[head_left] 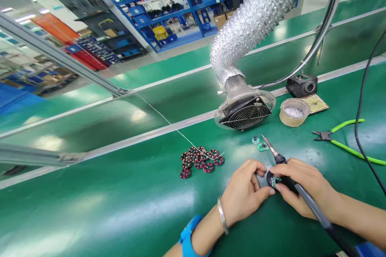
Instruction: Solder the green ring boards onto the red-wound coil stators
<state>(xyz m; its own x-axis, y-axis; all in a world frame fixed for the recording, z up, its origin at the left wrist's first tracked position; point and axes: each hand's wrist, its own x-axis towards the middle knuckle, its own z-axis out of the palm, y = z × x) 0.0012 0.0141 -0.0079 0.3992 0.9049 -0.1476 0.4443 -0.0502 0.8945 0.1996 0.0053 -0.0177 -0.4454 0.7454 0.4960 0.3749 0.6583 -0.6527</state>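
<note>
I see right hand (310,188) closed round soldering iron (310,202), finger and thumb also at black round part (269,179). Left hand (245,188) half-curled at part's left edge; can't tell if it grips. Dark rings (199,164) on table (126,209) left of part, green boards (263,147) just beyond it, green-handled cutters (325,135) off to its right.

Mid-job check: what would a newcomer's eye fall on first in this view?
Most likely the crinkled silver duct, which comes down from the top, right of centre, and ends in a round fan hood. Next, perhaps, the bright green-handled pliers at the right, and the cluster of ring-shaped parts just below centre. Nearer, at lower right, the right hand holds a soldering iron.
</note>
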